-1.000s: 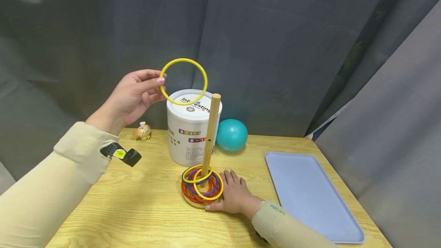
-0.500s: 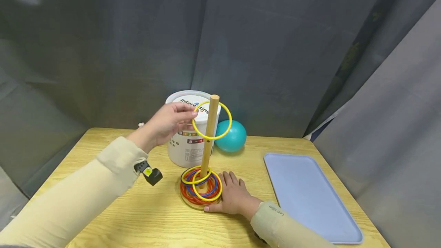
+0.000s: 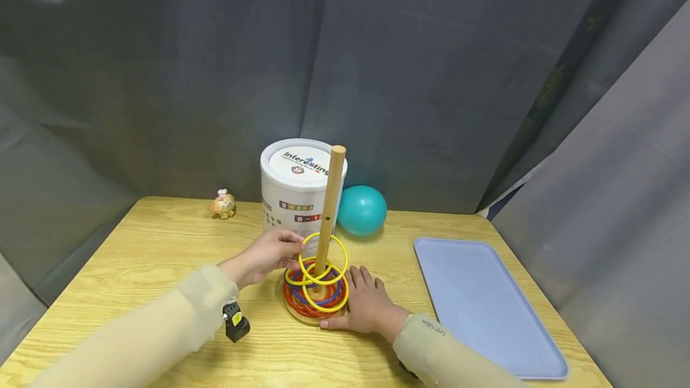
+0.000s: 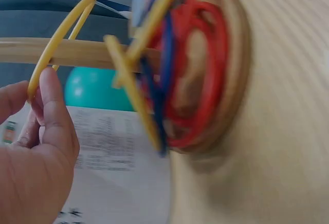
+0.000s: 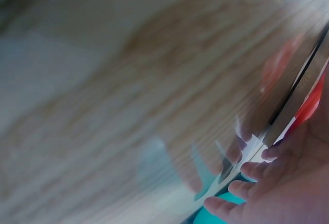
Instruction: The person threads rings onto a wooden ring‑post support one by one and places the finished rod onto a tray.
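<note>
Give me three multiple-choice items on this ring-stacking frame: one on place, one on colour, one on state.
1. Where is the tray?
A. right of the peg
B. behind the tub
C. on the ball

2. What colour is the ring pinched by the left hand?
A. red
B. yellow
C. green

3. How does the right hand lie?
A. lifted in the air
B. gripping the peg
C. flat by the base

Answers: 1 A, the tray lies on the table's right side. 2 B, the ring around the peg is yellow. 3 C, its fingers stretch out beside the base.
</note>
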Motion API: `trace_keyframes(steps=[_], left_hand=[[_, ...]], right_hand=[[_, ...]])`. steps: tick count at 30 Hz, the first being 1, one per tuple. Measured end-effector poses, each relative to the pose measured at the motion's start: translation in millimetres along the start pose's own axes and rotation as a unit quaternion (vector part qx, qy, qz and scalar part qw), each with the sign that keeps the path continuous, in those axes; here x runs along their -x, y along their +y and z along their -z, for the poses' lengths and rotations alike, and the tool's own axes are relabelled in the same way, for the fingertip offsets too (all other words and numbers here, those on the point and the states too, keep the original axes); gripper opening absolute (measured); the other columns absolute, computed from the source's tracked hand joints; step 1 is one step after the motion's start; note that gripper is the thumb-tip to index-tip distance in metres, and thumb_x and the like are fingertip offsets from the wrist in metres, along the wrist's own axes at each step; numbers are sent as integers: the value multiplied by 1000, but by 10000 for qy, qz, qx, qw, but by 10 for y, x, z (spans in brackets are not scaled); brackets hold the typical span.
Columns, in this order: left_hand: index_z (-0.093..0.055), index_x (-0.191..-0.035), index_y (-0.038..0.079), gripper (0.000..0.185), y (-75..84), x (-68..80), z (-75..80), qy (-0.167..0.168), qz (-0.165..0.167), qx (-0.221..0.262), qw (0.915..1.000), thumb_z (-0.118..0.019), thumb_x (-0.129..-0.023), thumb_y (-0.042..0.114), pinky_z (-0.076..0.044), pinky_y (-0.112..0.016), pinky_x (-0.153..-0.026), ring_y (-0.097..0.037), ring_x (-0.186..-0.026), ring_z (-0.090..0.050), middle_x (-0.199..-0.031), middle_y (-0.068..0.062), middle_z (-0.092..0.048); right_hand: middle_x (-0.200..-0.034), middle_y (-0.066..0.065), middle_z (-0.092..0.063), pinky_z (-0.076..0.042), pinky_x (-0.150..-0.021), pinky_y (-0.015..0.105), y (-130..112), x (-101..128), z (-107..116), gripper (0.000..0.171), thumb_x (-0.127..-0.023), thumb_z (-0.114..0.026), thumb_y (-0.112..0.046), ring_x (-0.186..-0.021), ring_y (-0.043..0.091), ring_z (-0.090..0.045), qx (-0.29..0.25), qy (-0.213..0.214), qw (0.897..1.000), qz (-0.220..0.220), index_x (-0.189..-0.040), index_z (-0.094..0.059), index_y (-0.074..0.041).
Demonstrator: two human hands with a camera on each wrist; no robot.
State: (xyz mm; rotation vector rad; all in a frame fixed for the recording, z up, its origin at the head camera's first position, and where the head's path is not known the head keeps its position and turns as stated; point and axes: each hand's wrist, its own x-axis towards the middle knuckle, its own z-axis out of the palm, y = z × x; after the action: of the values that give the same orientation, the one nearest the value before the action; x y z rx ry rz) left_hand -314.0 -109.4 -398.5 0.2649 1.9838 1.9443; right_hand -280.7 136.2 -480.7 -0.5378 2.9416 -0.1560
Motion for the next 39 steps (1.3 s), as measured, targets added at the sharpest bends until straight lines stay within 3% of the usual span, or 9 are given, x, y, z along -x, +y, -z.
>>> trace_keyframes(steps=[5, 14, 20, 22, 25, 28, 31, 35, 39], left_hand=[[-55, -124, -18, 27, -194, 2, 12, 59, 210, 58, 9997, -57, -103, 0, -59, -26, -75, -19, -86, -63, -109, -20, -62], [-56, -124, -18, 29, -365, -23, 1, 86, 285, 136, 9995, -60, -101, 0, -61, -27, -73, -21, -87, -66, -110, -22, -64], [-58, -120, -11, 27, -377, -16, 12, 488, 254, -807, 9952, -65, -97, 2, -59, -31, -68, -20, -77, -62, -100, -17, -65], [-61, -116, -9, 24, -345, 3, 11, 591, 69, -1320, 9895, -66, -96, 4, -58, -34, -70, -20, -78, -61, -98, -13, -64], [-63, -113, -6, 22, -254, 35, -5, 778, -529, -2035, 9746, -67, -96, 6, -57, -42, -83, -24, -89, -63, -101, -12, -65], [-65, -116, -6, 24, -47, 78, -88, 943, -1366, -2214, 9610, -68, -97, 6, -54, -44, -94, -28, -101, -63, -108, -14, -66], [-64, -125, -7, 32, 225, 115, -215, 923, -1999, -2041, 9539, -70, -97, 7, -55, -45, -98, -32, -108, -64, -117, -19, -67], [-62, -132, -6, 41, 460, 111, -339, 679, -2256, -2194, 9467, -74, -97, 12, -56, -42, -97, -32, -111, -67, -125, -20, -67], [-65, -128, -5, 37, 483, 97, -381, 594, -2208, -2620, 9376, -72, -99, 16, -59, -41, -92, -31, -106, -70, -118, -16, -70]], right_hand=[[-162, 24, -29, -32, -114, 66, 1, -20, -12, 127, -76, -63, -88, -150, 45, -25, -49, 0, 10000, 8, -160, -28, 1], [-162, 23, -29, -31, -114, 67, 4, -11, 7, 124, -76, -65, -86, -150, 45, -25, -93, -10, 10000, -30, -160, -28, -3], [-162, 23, -29, -30, -115, 66, -7, 7, 13, 125, -76, -64, -87, -150, 45, -25, -176, -50, 9998, -72, -160, -28, -2], [-163, 22, -29, -30, -115, 66, -8, 9, 15, 126, -75, -64, -87, -150, 45, -24, -173, -44, 9998, -89, -160, -28, -2], [-163, 22, -29, -30, -115, 66, -12, 11, 18, 126, -75, -65, -87, -150, 44, -24, -178, -37, 9998, -115, -160, -29, -2], [-163, 23, -29, -29, -115, 67, -15, 24, 41, 125, -75, -66, -86, -150, 45, -24, -216, -56, 9997, -114, -160, -29, -2], [-163, 24, -28, -29, -115, 67, -11, 40, 70, 125, -76, -65, -86, -151, 45, -23, -207, -88, 9997, -115, -160, -28, -1], [-162, 25, -28, -30, -115, 68, 2, 54, 96, 124, -77, -65, -85, -150, 45, -24, -165, -62, 9998, -119, -160, -28, 0], [-162, 24, -30, -32, -113, 68, 22, 46, 70, 124, -76, -64, -87, -149, 46, -26, -94, -30, 9999, -44, -160, -30, -2]])
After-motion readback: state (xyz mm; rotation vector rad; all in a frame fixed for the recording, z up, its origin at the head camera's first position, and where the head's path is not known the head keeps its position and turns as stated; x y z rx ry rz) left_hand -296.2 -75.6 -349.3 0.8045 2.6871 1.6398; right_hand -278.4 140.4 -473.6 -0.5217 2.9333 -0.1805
